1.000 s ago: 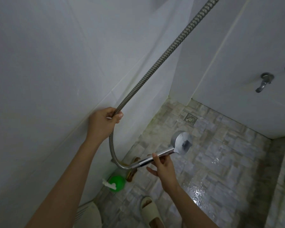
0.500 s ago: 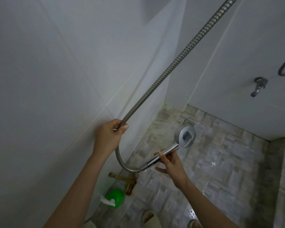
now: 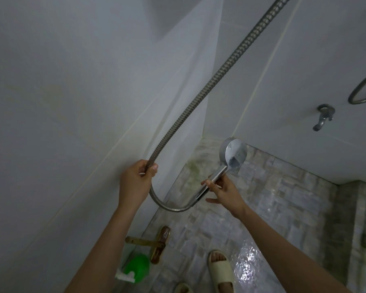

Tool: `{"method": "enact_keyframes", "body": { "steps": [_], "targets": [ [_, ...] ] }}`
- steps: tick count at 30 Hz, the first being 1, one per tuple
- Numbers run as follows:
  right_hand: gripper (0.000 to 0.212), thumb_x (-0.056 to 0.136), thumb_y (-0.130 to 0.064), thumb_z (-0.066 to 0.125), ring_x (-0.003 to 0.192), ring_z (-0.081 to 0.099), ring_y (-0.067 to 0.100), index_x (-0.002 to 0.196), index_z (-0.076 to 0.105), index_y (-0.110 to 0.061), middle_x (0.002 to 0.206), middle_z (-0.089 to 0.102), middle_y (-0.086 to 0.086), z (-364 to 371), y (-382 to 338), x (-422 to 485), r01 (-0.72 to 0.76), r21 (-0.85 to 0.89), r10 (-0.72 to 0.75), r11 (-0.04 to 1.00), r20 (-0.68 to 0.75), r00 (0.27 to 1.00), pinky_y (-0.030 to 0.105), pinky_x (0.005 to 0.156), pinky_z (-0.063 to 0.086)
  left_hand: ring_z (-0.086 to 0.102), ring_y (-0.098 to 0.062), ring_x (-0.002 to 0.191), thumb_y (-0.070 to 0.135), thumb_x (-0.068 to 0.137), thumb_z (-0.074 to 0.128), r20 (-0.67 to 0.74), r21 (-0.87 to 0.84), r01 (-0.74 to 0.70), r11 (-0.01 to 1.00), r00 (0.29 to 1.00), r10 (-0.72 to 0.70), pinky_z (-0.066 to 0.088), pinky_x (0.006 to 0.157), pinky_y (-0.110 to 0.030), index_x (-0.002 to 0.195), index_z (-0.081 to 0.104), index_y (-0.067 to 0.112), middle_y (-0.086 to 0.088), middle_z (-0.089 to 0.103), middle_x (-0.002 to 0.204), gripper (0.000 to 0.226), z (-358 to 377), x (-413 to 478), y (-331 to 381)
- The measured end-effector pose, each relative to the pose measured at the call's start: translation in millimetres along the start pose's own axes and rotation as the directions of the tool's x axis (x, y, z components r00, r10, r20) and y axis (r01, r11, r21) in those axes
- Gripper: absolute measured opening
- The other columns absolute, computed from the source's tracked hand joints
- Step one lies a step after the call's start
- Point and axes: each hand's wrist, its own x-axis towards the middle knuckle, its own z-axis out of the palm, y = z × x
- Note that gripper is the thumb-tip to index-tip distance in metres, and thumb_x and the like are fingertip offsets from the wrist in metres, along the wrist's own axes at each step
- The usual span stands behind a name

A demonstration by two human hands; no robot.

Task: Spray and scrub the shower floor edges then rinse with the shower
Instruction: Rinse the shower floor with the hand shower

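Left hand (image 3: 135, 178) curled tightly around the metal hose (image 3: 220, 75), left of the shower head (image 3: 234, 154). Right hand (image 3: 224, 189) just below the shower head, thumb and fingers pinching its chrome handle, lower fingers loosely spread. Wet shower floor (image 3: 273, 197) beneath the shower head; green spray bottle (image 3: 136, 269) well below and left of it.
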Motion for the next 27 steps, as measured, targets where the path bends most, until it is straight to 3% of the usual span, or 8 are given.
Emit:
{"method": "enact_keyframes", "body": {
  "steps": [7, 12, 18, 23, 27],
  "targets": [
    [0.022, 0.092, -0.023, 0.061, 0.101, 0.065, 0.015, 0.111, 0.051, -0.016, 0.106, 0.069, 0.003, -42, -46, 40, 0.047, -0.186, -0.034, 0.981, 0.074, 0.997, 0.033, 0.070, 0.060, 0.069, -0.011, 0.075, 0.017, 0.095, 0.067, -0.021, -0.054, 0.068, 0.996, 0.997, -0.069, 0.055, 0.076, -0.033, 0.081, 0.068, 0.020, 0.007, 0.073, 0.076, 0.015, 32, 15, 12],
    [0.028, 0.092, -0.024, 0.062, 0.102, 0.064, 0.016, 0.117, 0.049, -0.022, 0.112, 0.065, 0.003, -57, -86, 67, 0.129, -0.265, -0.100, 0.956, 0.123, 0.987, 0.027, 0.069, 0.058, 0.072, -0.017, 0.080, 0.023, 0.096, 0.066, -0.038, -0.121, 0.124, 0.985, 0.991, -0.130, 0.059, 0.082, -0.050, 0.078, 0.068, 0.023, 0.004, 0.075, 0.073, 0.018, 47, 30, 23],
    [0.032, 0.090, -0.024, 0.064, 0.100, 0.065, 0.019, 0.118, 0.050, -0.016, 0.111, 0.064, 0.005, -65, -120, 96, 0.189, -0.294, -0.163, 0.937, 0.111, 0.980, 0.028, 0.068, 0.059, 0.073, -0.017, 0.082, 0.030, 0.097, 0.065, -0.065, -0.219, 0.140, 0.966, 0.985, -0.158, 0.058, 0.088, -0.055, 0.077, 0.069, 0.022, 0.007, 0.076, 0.073, 0.022, 54, 51, 40],
    [0.031, 0.091, -0.024, 0.063, 0.098, 0.065, 0.020, 0.116, 0.051, -0.011, 0.107, 0.066, 0.007, -73, -138, 114, 0.226, -0.332, -0.203, 0.916, 0.103, 0.974, 0.028, 0.066, 0.057, 0.075, -0.022, 0.086, 0.032, 0.097, 0.064, -0.051, -0.286, 0.140, 0.948, 0.986, -0.161, 0.059, 0.086, -0.053, 0.078, 0.069, 0.019, 0.000, 0.077, 0.075, 0.024, 64, 64, 51],
    [0.029, 0.090, -0.026, 0.064, 0.098, 0.064, 0.023, 0.113, 0.052, -0.014, 0.108, 0.065, 0.008, -81, -144, 128, 0.220, -0.357, -0.212, 0.908, 0.063, 0.975, 0.028, 0.064, 0.056, 0.074, -0.027, 0.092, 0.027, 0.099, 0.062, -0.031, -0.380, 0.172, 0.909, 0.980, -0.198, 0.060, 0.083, -0.044, 0.082, 0.068, 0.018, -0.007, 0.075, 0.079, 0.020, 74, 65, 59]
  ]
}}
